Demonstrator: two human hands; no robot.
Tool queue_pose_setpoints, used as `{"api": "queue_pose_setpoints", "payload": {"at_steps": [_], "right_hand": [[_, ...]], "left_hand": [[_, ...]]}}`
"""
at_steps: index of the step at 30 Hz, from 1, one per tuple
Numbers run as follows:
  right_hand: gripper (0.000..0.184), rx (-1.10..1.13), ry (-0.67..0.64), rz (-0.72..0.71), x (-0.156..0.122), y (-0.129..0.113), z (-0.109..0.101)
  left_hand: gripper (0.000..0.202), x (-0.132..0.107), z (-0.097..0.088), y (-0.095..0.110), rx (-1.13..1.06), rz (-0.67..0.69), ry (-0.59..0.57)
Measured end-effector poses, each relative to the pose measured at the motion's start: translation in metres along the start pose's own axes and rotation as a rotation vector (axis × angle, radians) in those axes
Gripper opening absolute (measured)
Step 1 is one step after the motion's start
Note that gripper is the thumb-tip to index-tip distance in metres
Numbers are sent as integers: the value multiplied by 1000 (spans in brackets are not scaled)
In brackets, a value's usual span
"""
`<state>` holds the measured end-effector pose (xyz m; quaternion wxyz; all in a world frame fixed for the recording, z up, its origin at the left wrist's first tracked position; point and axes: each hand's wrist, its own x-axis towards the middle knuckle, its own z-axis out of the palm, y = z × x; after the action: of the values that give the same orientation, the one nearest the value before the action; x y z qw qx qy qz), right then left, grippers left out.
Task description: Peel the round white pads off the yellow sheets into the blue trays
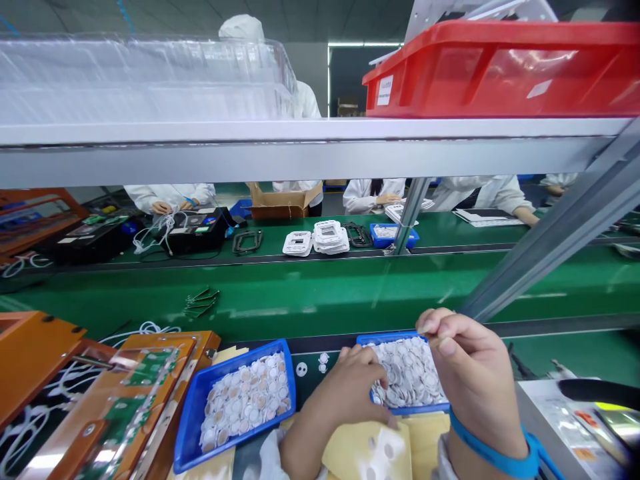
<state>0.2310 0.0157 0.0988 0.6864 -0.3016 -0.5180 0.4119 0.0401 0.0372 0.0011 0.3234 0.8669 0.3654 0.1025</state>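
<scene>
My left hand [345, 390] is at the near left edge of a blue tray [425, 407] heaped with small round white pieces [407, 373]. Its fingers are bent and the thumb is apart from them, with nothing visible between. My right hand [473, 353], with a blue band on the wrist, is raised over that tray's right side. Thumb and fingertips are pinched together there; whatever they hold is too small to make out. Yellowish paper [367, 450] lies beneath my left hand, with a whitish patch and several round pieces on it.
Another blue tray [183, 427] of round pieces stands left, beside an orange fixture [165, 393] with green boards. A few loose pieces [301, 369] lie between the trays. A metal post [550, 227] slants at right; a shelf beam [300, 153] crosses above. Co-workers sit beyond the green belt [300, 293].
</scene>
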Motion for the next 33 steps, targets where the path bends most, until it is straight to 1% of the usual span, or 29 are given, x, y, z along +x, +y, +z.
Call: {"api": "queue_pose_setpoints", "payload": {"at_steps": [2,3,7,11,14,18,21,24,29,33], "right_hand": [[18,-4,-18,6,0,0,0],[18,-6,-26,6,0,0,0],[17,-20,-54,16,0,-1,2],[15,-22,-65,41,-1,0,3],[14,-25,-66,44,-1,1,4],[12,-18,-63,52,-1,1,5],[11,-16,-68,54,0,0,6],[10,-27,-74,51,0,0,7],[9,-29,-90,52,0,1,7],[10,-39,-88,63,1,1,10]], "left_hand": [[55,2,5,-3,-10,8,90],[56,2,8,-5,-3,14,100],[51,4,18,-7,54,18,63],[49,6,23,-2,120,4,78],[49,6,24,2,130,7,74],[42,7,23,7,110,19,58],[41,8,23,9,112,14,53],[39,10,23,10,137,-6,56],[23,10,21,10,128,-35,86],[24,8,22,8,127,-2,64]]}}
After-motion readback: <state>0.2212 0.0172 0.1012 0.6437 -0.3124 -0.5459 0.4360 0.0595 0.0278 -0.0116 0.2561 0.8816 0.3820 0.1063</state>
